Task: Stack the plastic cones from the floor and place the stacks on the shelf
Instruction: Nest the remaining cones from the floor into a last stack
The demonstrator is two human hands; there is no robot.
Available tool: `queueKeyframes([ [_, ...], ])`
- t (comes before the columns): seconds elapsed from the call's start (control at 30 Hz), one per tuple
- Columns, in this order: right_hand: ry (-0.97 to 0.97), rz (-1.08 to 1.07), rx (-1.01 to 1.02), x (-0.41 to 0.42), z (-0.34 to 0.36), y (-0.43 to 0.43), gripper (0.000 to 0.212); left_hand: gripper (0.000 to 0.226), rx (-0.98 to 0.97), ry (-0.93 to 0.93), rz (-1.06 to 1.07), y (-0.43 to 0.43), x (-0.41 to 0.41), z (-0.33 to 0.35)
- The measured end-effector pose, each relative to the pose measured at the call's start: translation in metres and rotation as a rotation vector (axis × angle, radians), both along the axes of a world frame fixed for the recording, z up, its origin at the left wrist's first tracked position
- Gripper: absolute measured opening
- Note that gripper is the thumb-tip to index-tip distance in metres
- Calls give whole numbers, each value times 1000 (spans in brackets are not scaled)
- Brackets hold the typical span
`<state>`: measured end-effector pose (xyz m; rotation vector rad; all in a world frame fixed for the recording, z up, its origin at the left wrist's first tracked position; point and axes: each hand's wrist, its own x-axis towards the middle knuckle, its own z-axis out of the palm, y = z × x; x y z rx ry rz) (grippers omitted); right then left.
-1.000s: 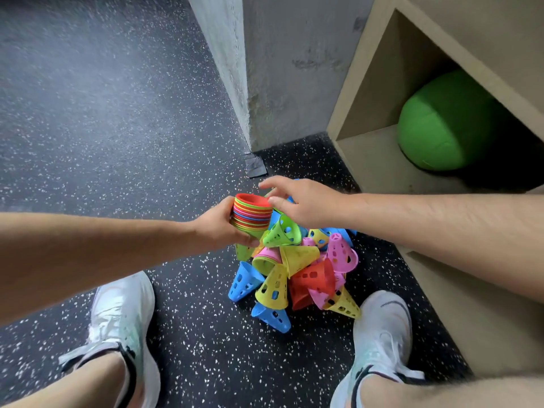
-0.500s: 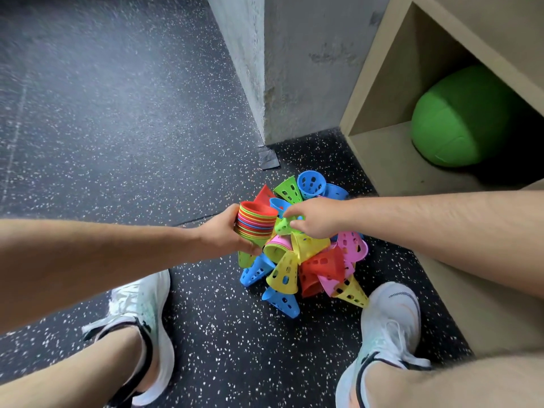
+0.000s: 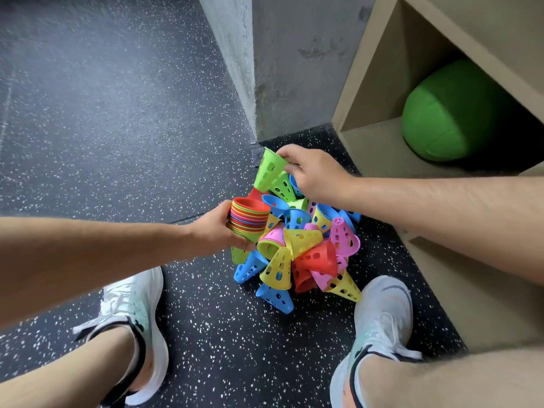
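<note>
Head view: looks down past two bare forearms at a heap of cones [image 3: 306, 251] on the floor [image 3: 117, 128], which is dark and speckled.
Left hand [image 3: 217, 228]: its fingers are curled round a stack of nested cones [image 3: 250, 216] and grip it from the left, with the thumb on the near side.
Stack of nested cones: many coloured rims packed tight, with a red one on top. It is held at the left edge of the heap with its open end tilted up and to the right.
Right hand [image 3: 315, 175]: the thumb and fingertips pinch the far end of a single green cone [image 3: 269, 172], and the remaining fingers are bent in behind it.
Green cone: perforated and raised over the far side of the heap. Its near end slants down toward the stack but stays apart from it.
Heap of cones: blue, yellow, pink, red and green pieces lie on their sides, tumbled against one another between the two feet.
Shelf [image 3: 382, 83]: pale wood, at the right. Its open compartment holds a green ball [image 3: 450, 113].
Pillar [image 3: 294, 69]: grey concrete, at the far side just left of the shelf.
Left shoe [image 3: 138, 304]: white, near and left of the heap.
Right shoe [image 3: 379, 319]: white, near and right, with its toe just beside a yellow cone.
</note>
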<state>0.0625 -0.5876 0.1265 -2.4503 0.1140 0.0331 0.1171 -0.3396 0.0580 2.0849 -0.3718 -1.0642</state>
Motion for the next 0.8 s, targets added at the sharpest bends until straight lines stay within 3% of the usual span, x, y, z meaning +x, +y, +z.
queueKeyframes([
  [0.07,-50,1,65,-1,4,-2,19,105,-2,-2,4,-3,0,2],
  [0.37,-124,92,1,-8,1,-3,15,86,-26,-26,9,-21,4,10],
  [0.67,-88,104,3,-6,-1,-7,20,107,-82,-30,29,-43,17,20],
  [0.8,-75,88,43,-3,-4,-11,22,105,-82,-41,37,-49,23,22],
])
